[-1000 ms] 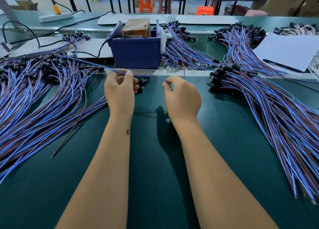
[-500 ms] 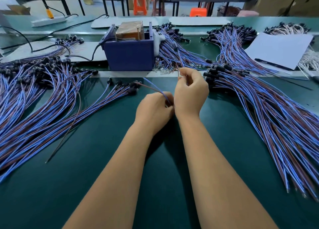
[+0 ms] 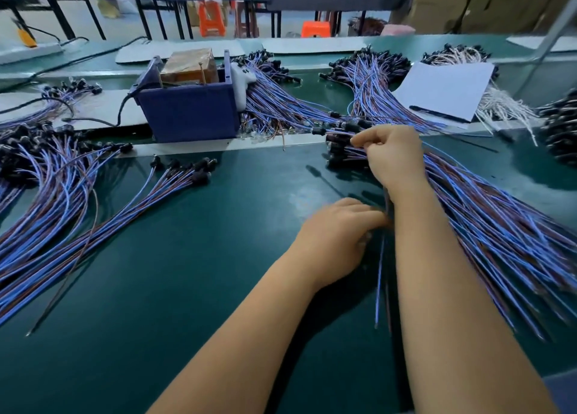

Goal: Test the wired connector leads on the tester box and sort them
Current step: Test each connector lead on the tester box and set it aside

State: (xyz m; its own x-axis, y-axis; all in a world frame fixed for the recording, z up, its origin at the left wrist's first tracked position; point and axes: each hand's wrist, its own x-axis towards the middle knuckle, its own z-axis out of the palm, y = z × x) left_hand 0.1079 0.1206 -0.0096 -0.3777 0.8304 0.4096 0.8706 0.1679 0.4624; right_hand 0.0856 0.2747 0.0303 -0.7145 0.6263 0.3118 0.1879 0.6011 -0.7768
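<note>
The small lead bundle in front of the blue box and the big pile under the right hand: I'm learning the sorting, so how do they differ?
The small bundle holds few leads, fanned out flat; the right pile holds many, heaped thick. No hand touches the small bundle; the right hand pinches at the pile's connector end. The bundle lies left of centre, the pile runs off to the right. Both have blue and brown wires with black connectors pointing away from the person.

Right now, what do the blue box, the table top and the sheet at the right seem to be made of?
Blue box: likely moulded plastic, matt, with thin, even walls of one colour. Table top: dark green mat, perhaps rubber or vinyl; it shows a soft sheen and no grain. Sheet: looks like white paper or thin card, lying flat with crisp edges over the wires.
</note>
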